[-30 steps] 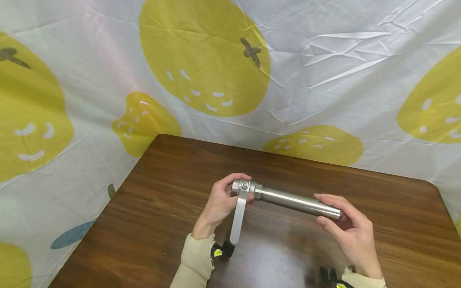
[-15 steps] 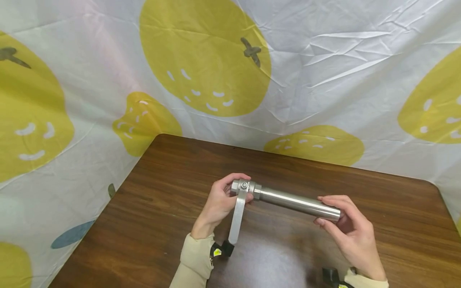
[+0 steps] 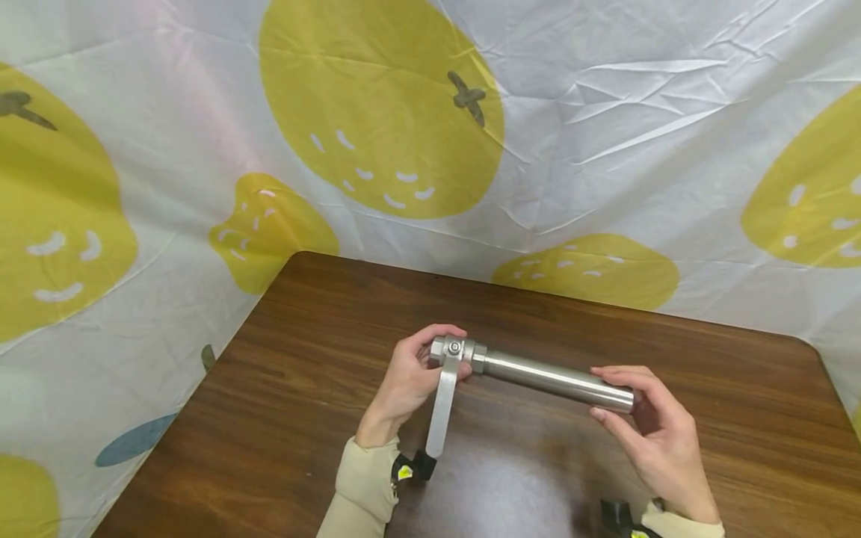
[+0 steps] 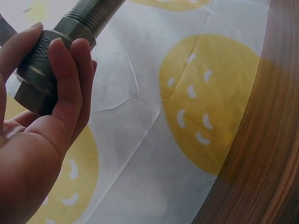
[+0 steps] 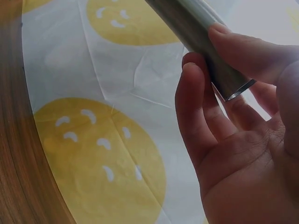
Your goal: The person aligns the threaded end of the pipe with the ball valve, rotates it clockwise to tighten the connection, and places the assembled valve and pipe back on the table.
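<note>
A steel ball valve (image 3: 464, 353) with a long flat lever handle (image 3: 442, 415) is joined to a smooth metal pipe (image 3: 558, 383). My left hand (image 3: 410, 377) grips the valve body, its fingers curled round it; the lever points down toward the wrist. In the left wrist view, threads (image 4: 93, 21) show where the pipe meets the valve's hex end, and raised lettering marks the body. At the pipe's far end my right hand (image 3: 662, 430) holds it between thumb and fingers. The open pipe end (image 5: 239, 91) faces the palm in the right wrist view. Valve and pipe are held above the table.
A brown wood-grain table (image 3: 303, 321) lies beneath both hands. Behind it and along its left side hangs a white cloth (image 3: 605, 134) printed with yellow lemons. A black wrist-camera mount (image 3: 424, 465) sits close to the lever's tip.
The right thumb and fingers have shifted slightly round the pipe toward its end. The valve and pipe have moved a touch left; the left hand keeps its grip.
</note>
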`<state>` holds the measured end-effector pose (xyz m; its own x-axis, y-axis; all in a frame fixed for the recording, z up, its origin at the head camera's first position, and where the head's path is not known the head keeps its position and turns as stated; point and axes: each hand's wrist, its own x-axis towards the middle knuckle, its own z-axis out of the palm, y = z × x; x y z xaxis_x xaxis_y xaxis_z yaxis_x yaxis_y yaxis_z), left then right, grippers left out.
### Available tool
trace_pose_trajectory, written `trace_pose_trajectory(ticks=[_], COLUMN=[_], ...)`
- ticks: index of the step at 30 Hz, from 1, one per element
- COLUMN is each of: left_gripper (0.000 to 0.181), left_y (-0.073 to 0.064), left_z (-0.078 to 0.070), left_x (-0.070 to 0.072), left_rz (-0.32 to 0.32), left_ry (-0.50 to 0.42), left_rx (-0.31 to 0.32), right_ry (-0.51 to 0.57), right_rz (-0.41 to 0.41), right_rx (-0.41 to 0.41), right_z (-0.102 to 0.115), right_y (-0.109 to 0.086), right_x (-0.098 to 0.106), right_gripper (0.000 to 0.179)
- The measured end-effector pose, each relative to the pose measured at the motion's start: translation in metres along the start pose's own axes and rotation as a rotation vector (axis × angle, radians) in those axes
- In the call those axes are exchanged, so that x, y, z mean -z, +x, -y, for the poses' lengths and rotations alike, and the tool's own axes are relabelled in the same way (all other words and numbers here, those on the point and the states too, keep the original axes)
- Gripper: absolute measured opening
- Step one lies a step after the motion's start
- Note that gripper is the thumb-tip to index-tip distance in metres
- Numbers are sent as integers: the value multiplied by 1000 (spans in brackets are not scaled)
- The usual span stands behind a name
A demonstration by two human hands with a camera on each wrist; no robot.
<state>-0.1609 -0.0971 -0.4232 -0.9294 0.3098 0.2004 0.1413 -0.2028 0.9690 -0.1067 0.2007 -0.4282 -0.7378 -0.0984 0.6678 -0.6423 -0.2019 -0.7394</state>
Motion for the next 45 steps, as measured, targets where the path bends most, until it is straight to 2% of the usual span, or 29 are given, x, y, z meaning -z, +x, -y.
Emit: trace_pose_trajectory(ticks=[7,15,27,35,42,45], left_gripper=[55,52,52,53,56,57], left_y=[1,0,0,0,0,0], left_z=[2,1,1,0,1,0], left_x=[-1,-1,-4,-4,-4,-5], left_rz=[8,-3,3,15,33,41], left_ry=[17,31,63,61,59,62], left_rx=[-3,2,-2,10,6,1], right_ry=[5,-57,-151,-250,-398,-406], right_rz=[-2,-17,-39,-77,-68,-64], right_rx=[12,-34,-133,-225,-333,-328], right_z=[-1,1,6,11,16,16], right_y=[0,-2,-5,-6,-5,-5], right_x=[3,4,6,7,6,7], right_gripper=[48,48,45,40,35,32])
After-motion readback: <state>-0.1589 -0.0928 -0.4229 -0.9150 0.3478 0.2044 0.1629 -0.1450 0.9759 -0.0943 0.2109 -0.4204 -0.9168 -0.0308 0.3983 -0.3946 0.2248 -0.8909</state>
